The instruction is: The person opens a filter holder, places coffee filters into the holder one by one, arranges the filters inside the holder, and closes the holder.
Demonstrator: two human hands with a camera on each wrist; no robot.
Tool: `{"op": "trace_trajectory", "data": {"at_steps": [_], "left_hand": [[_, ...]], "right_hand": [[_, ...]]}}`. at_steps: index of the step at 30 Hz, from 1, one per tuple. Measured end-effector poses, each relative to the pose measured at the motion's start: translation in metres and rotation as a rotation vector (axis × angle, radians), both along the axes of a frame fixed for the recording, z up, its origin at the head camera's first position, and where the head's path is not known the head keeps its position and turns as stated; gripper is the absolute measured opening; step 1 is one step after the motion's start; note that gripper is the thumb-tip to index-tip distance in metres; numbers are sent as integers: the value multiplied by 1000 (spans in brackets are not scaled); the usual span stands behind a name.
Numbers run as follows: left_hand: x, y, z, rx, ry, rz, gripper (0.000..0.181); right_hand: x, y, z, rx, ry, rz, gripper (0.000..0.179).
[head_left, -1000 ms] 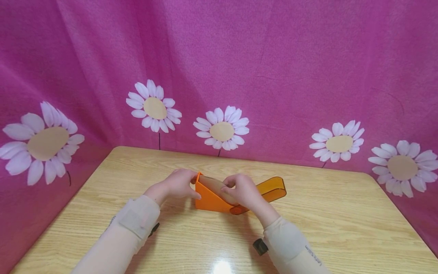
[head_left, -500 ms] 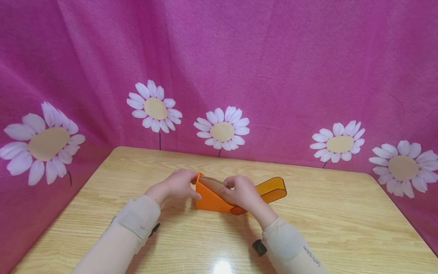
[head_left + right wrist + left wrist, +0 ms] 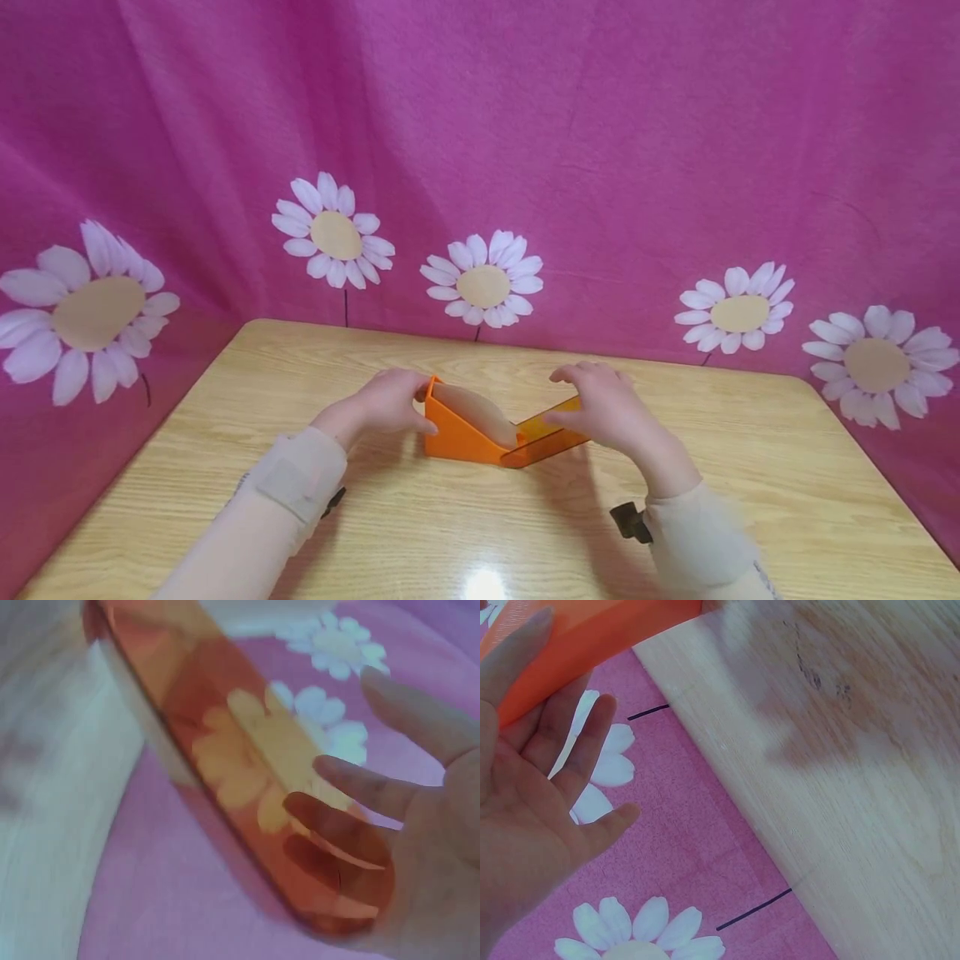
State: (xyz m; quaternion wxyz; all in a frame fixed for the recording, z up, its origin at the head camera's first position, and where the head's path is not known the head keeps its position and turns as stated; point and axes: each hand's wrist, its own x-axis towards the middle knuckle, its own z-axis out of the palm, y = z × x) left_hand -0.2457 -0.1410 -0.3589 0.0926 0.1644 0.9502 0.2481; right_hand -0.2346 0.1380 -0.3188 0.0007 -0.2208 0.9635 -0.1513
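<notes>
An orange wedge-shaped box [image 3: 467, 435] stands on the table, its tall end to the left. Brown paper pieces with a rounded edge, like coffee filters [image 3: 477, 410], stick up inside it. My left hand [image 3: 382, 402] grips the tall end, thumb [image 3: 519, 654] on the near side and some fingers behind. The see-through amber lid [image 3: 547, 433] is hinged at the low end and lies swung out to the right. My right hand [image 3: 606, 408] is at the lid's free end with fingers spread; in the right wrist view two fingers [image 3: 330, 821] show through the lid.
The light wood table [image 3: 420, 533] ends at the back against a pink curtain [image 3: 600, 167] printed with white daisies. Small black wrist cameras [image 3: 632, 522] hang under both sleeves.
My right hand has let go of the brown papers and moved right to the lid, its fingers opening. The lid sits slightly lower in view. My left hand stays on the box.
</notes>
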Motion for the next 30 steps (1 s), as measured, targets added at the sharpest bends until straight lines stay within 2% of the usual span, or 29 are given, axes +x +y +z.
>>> {"op": "trace_trajectory", "data": {"at_steps": [3, 9, 12, 19, 30], "left_hand": [[0, -1, 1, -3, 4, -5, 39], [-1, -2, 2, -20, 22, -27, 38], [-1, -2, 2, -21, 25, -29, 37], [0, -2, 2, -13, 16, -19, 38], [1, -1, -1, 0, 11, -11, 38]], "right_hand": [[0, 15, 3, 3, -21, -7, 52], [-1, 34, 2, -113, -142, 10, 42], [-2, 37, 1, -163, -172, 11, 40], [-4, 34, -3, -254, -173, 0, 44], [-2, 17, -14, -432, -175, -7, 62]]}}
